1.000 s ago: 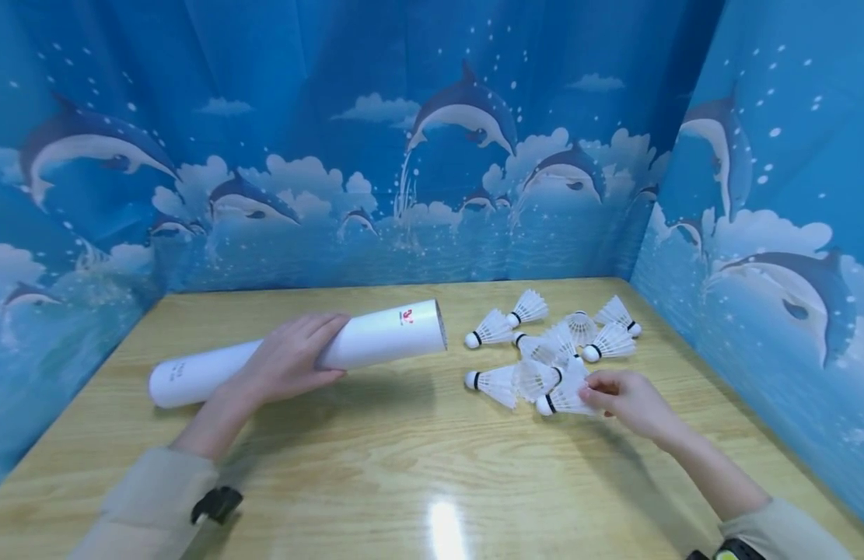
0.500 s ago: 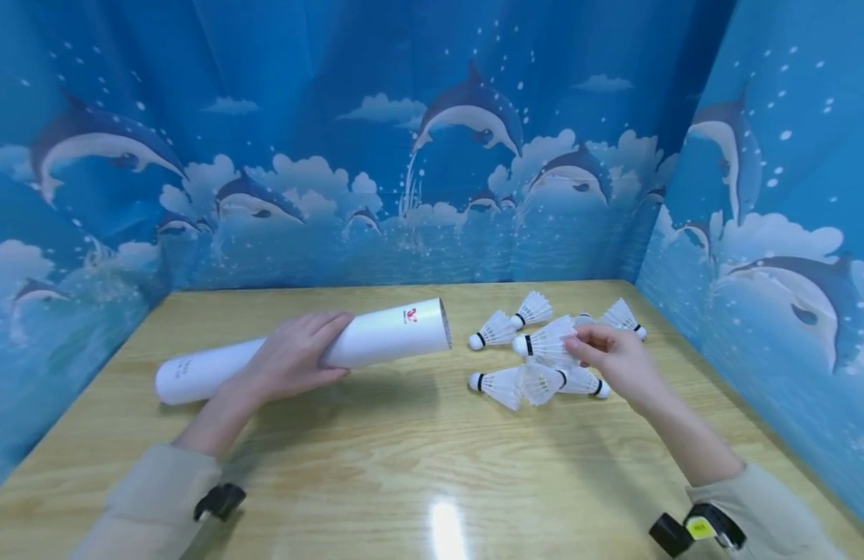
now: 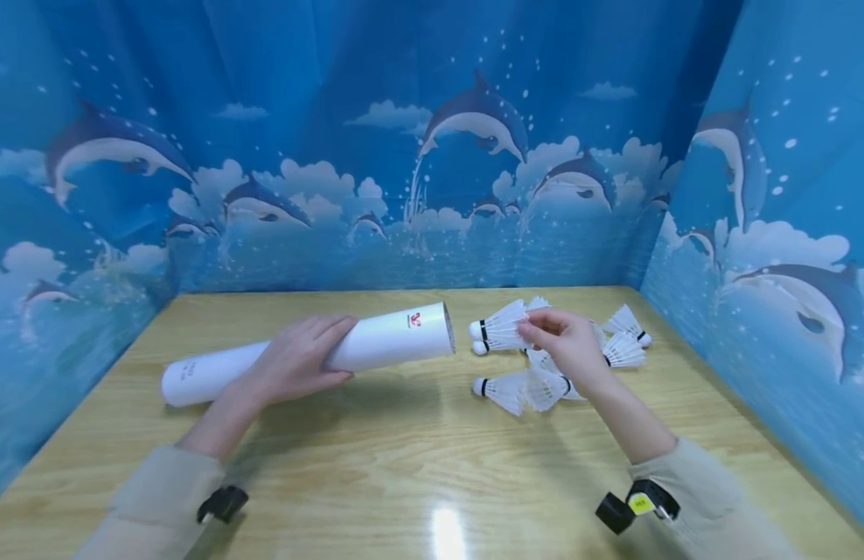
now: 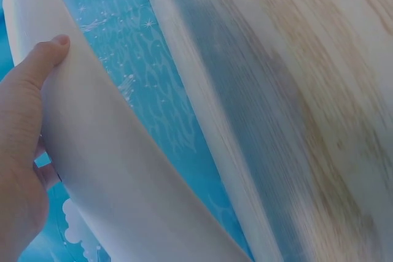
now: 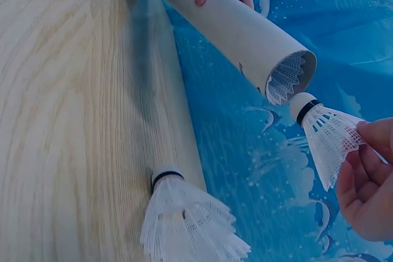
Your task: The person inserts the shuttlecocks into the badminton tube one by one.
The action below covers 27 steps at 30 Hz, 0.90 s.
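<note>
My left hand grips a long white tube around its middle, its right end raised above the table. In the right wrist view the open mouth of the tube shows shuttlecock skirts inside. My right hand pinches a white shuttlecock by the edge of its skirt. The cork points left at the tube's mouth; in the right wrist view it appears close to the rim, and I cannot tell whether they touch. The left wrist view shows the thumb lying along the tube.
Several loose shuttlecocks lie below and behind my right hand on the wooden table. One shuttlecock is near the table's right edge. A blue dolphin-print curtain encloses the back and sides.
My right hand has picked up a shuttlecock from the pile and carried it left and up toward the tube's mouth. My left hand and the tube have stayed nearly still.
</note>
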{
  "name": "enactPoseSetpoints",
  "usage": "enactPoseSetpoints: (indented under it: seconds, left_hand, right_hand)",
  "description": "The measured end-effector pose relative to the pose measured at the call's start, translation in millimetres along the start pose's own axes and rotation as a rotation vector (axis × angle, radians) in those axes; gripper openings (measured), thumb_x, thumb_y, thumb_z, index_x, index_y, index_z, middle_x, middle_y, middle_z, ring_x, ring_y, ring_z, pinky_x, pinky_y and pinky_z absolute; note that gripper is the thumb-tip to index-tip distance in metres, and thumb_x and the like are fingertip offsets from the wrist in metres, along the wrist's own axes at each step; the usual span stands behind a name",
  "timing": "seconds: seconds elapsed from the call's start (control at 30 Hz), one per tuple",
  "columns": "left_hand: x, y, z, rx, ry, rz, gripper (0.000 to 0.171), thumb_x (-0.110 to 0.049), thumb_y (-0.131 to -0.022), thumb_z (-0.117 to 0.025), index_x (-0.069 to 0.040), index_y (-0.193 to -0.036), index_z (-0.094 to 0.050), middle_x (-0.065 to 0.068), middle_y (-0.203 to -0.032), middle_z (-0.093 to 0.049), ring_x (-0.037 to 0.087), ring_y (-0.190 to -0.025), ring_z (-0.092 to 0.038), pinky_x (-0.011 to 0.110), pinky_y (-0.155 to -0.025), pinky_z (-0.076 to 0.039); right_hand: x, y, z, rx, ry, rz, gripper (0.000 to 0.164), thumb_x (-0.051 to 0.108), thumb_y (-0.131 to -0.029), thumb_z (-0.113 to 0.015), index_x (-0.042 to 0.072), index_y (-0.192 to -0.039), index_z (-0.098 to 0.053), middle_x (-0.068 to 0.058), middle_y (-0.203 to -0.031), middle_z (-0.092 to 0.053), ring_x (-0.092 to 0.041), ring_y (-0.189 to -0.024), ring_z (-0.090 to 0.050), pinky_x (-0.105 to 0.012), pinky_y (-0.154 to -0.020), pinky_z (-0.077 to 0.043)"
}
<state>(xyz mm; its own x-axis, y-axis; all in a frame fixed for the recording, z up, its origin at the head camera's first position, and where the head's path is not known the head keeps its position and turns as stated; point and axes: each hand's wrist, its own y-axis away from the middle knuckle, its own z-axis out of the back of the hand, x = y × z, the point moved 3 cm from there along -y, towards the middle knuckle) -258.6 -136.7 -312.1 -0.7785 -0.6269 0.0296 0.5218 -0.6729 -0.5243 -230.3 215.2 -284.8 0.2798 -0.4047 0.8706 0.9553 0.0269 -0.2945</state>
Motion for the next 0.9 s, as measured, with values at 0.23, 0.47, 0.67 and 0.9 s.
enactPoseSetpoints:
  seconds: [0.23, 0.47, 0.67, 0.9]
  left_hand:
    - [-0.5, -0.3, 0.9, 0.002, -0.003, 0.013, 0.079, -0.035, -0.065, -0.083, -0.003, -0.129, -0.051, 0.015, -0.121, -0.058, 0.031, -0.105, -0.057, 0.049, -0.085, -0.049]
    - [-0.4, -1.3, 0.2, 0.007, -0.008, 0.012, 0.079, -0.037, -0.066, -0.082, -0.004, -0.13, -0.05, 0.015, -0.122, -0.057, 0.031, -0.106, -0.056, 0.048, -0.086, -0.049]
    - [-0.3, -1.5, 1.1, 0.017, -0.003, 0.026, 0.08, -0.037, -0.066, -0.082, -0.003, -0.131, -0.049, 0.015, -0.123, -0.057, 0.031, -0.107, -0.056, 0.049, -0.088, -0.048]
    - [0.2, -1.7, -0.2, -0.004, 0.006, -0.003, 0.081, -0.034, -0.064, -0.083, -0.001, -0.13, -0.049, 0.016, -0.122, -0.057, 0.032, -0.107, -0.056, 0.049, -0.088, -0.048]
  right_hand:
    - [4.8, -8.1, -20.7, 0.05, -0.043, 0.037, 0.023, 0.007, -0.087, -0.064, -0.01, -0.103, -0.064, -0.005, -0.084, -0.067, -0.006, -0.072, -0.058, -0.023, -0.066, -0.052]
    - [7.4, -11.7, -38.8, 0.066, -0.061, 0.056, 0.021, 0.004, -0.087, -0.062, -0.009, -0.103, -0.064, -0.016, -0.091, -0.068, -0.011, -0.074, -0.062, -0.027, -0.069, -0.055]
    - [8.1, -12.8, -51.5, 0.091, -0.051, 0.09, 0.019, 0.003, -0.088, -0.06, -0.009, -0.103, -0.065, -0.019, -0.093, -0.067, -0.008, -0.073, -0.06, -0.03, -0.07, -0.055]
    - [10.8, -14.1, -60.4, 0.125, -0.049, 0.096, 0.02, 0.004, -0.089, -0.059, -0.007, -0.105, -0.065, -0.017, -0.095, -0.068, -0.008, -0.073, -0.06, -0.022, -0.064, -0.053]
